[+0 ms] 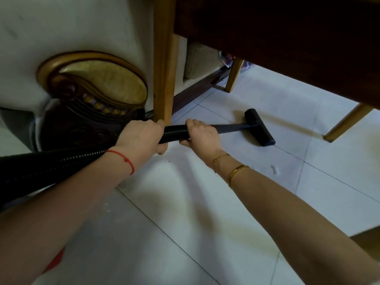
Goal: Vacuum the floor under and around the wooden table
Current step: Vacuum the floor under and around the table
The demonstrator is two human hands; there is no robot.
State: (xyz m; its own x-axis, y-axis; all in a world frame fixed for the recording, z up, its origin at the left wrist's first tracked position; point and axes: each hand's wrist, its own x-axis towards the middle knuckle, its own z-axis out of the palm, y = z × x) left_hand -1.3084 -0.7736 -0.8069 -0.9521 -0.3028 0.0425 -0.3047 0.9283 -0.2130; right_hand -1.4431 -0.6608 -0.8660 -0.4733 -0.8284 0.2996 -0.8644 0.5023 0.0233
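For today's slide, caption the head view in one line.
Both hands, left and right, grip the vacuum hose, nozzle under the wooden table.

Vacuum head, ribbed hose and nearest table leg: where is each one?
vacuum head [259, 127]: head view, middle of its black bar.
ribbed hose [176, 133]: head view, stretch between the hands.
nearest table leg [163, 64]: head view, mid-length.

Three table legs [163, 58], two hands [141, 136], one vacuum head [260, 127], one hose [61, 163].
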